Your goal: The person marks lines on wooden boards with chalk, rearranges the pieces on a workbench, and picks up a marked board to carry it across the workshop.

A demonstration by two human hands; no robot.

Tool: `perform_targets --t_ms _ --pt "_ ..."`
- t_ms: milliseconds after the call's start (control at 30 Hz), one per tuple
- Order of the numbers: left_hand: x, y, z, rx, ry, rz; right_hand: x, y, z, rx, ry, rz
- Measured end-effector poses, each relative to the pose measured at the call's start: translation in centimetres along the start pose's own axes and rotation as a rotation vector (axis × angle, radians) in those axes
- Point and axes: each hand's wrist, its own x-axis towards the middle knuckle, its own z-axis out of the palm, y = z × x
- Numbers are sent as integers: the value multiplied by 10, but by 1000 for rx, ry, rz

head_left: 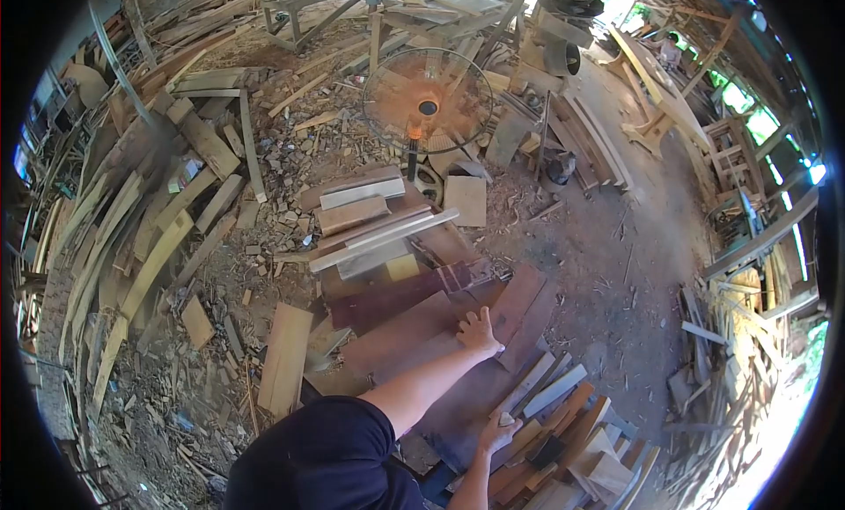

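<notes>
My left hand (480, 332) reaches across the work surface with its fingers spread, lying on a reddish-brown board (519, 303). Lower down, my right hand (499, 432) has its fingers curled at the edge of a wide brown board (453, 409). A small pale bit shows at its fingertips, too small to name. A dark red plank (392, 300) lies beyond my left forearm. Behind it several pale wood strips (378, 242) are stacked. Close by my right hand is a pile of cut wood pieces (563, 440).
A round stand fan (428, 108) stands behind the boards. Long planks (154, 268) and wood scraps cover the ground on the left. A long wooden bench (664, 96) is at the back right. More offcuts (704, 360) lean along the right side.
</notes>
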Motion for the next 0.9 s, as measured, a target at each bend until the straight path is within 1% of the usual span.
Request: perform_targets --t_ms 33,67,133,167,233,267,333,367,400,433,467,500,533,600,633,667,700,733,767,800,833,867,900 --pt "1 3 -1 2 -41 -53 -6 0 -4 33 -25 62" --pt "2 3 -3 -2 -37 -50 -12 -2 -7 35 -21 57" --pt "1 -1 -2 -95 -156 -32 -24 -2 -14 87 -45 25" --pt "5 -7 7 -99 -153 -30 -31 -4 -19 88 -43 20" --pt "15 -22 36 -202 -196 94 -44 -6 -26 130 -89 21" --pt "13 -24 41 -207 -194 98 -48 -1 -28 130 -85 15" --pt "7 -27 49 -762 -307 137 -55 7 -31 380 -226 147" --pt "2 -28 55 -734 -212 200 -57 10 -31 380 -225 139" --pt "-3 -28 52 -739 -209 203 -61 9 -35 470 -207 150" --pt "-13 -29 41 -764 -248 168 -63 6 -38 561 -190 161" --pt "-25 -30 32 -790 -287 135 -62 2 -42 563 -189 153" --pt "-46 -28 2 -862 -378 84 -60 -3 -46 580 -123 191" --pt "-57 -34 -7 -865 -375 90 -59 -5 -49 597 -57 232" --pt "-78 -48 -18 -936 -487 41 -44 -2 -53 655 -16 204" --pt "-92 -54 -29 -937 -482 47 -34 0 -55 709 24 182" --pt "-107 -61 -41 -971 -538 2 -29 1 -56 764 63 160" --pt "-122 -68 -53 -1005 -593 -43 -31 -34 -75 841 -5 163" --pt "-135 -76 -62 -1063 -653 -102 -29 -49 -86 848 -8 158" --pt "-146 -84 -68 -1120 -713 -161 -24 -59 -94 903 -68 95" --pt "-153 -93 -73 -1121 -707 -155 -24 -69 -102 956 -127 33" --pt "-159 -103 -78 -1194 -829 -248 -29 -82 -113 1027 -228 71" --pt "-164 -111 -83 -1263 -951 -343 -35 -91 -118 1032 -231 69" --pt "-171 -117 -92 -1263 -946 -341 -44 -99 -122 1120 -250 52"
